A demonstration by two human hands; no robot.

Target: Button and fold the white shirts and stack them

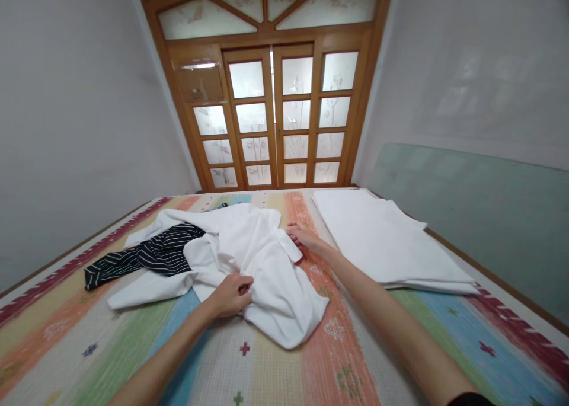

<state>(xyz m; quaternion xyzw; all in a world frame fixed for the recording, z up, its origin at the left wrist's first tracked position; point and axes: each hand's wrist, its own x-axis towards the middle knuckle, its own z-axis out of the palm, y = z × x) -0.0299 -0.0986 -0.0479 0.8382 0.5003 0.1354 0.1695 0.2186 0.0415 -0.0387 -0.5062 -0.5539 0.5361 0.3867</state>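
Note:
A white long-sleeved shirt (255, 240) lies crumpled on the striped bed cover (267, 370), its sleeves stretched toward the left. My left hand (232, 294) is closed, pinching a fold of the shirt near its lower middle. Beside the collar-like flap on the shirt's right side is my right hand (304, 236), its fingers loosely bent and somewhat apart. Those fingertips are at the fabric's edge; whether they touch it is hard to tell. A black garment with white stripes (166, 251) lies partly under the white shirt, between its sleeves.
To the right lies a flat, folded stack of white cloth (386, 240), near my right forearm. A pale green headboard-like panel (471, 210) borders the bed on the right. Wooden doors with glass panes (271, 115) stand beyond the bed's far edge, and a plain wall (84, 109) rises at left.

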